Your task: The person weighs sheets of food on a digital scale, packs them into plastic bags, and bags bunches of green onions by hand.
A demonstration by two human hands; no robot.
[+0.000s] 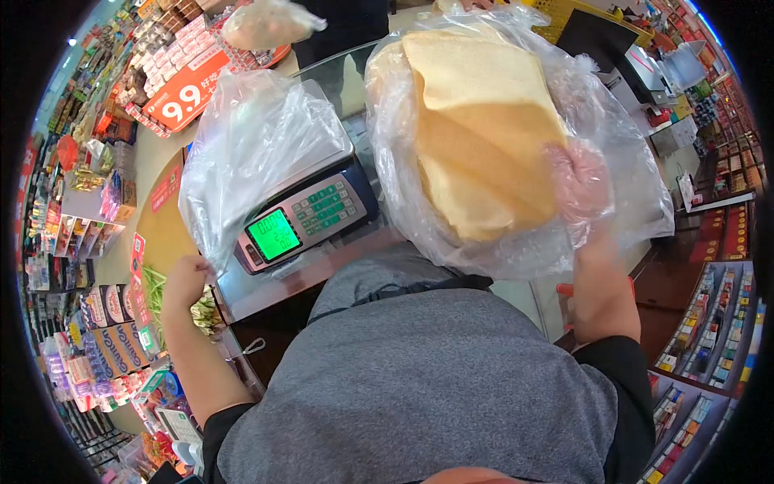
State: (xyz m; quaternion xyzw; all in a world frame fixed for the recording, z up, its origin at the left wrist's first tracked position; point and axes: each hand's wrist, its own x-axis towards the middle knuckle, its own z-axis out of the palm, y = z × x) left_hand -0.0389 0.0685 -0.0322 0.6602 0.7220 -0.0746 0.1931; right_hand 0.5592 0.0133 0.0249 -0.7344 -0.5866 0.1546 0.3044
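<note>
My left hand (186,281) is closed on the lower corner of a clear plastic bag (242,145), which spreads over the pan of a digital scale (322,211) with a lit green display. Under a thin clear plastic cover, my right hand (582,181) touches the right edge of a stack of pale yellow sheets (484,137). Its fingers are blurred, and whether they grip the sheets cannot be made out. The stack lies in a large open clear plastic bag (637,181) to the right of the scale.
Beyond the scale, another filled plastic bag (270,24) appears near a person in dark clothing (343,28). A red 9.9 sign (184,95) stands at the upper left. A dark monitor (592,40) is at the upper right. Stocked shelves (709,323) line the right side.
</note>
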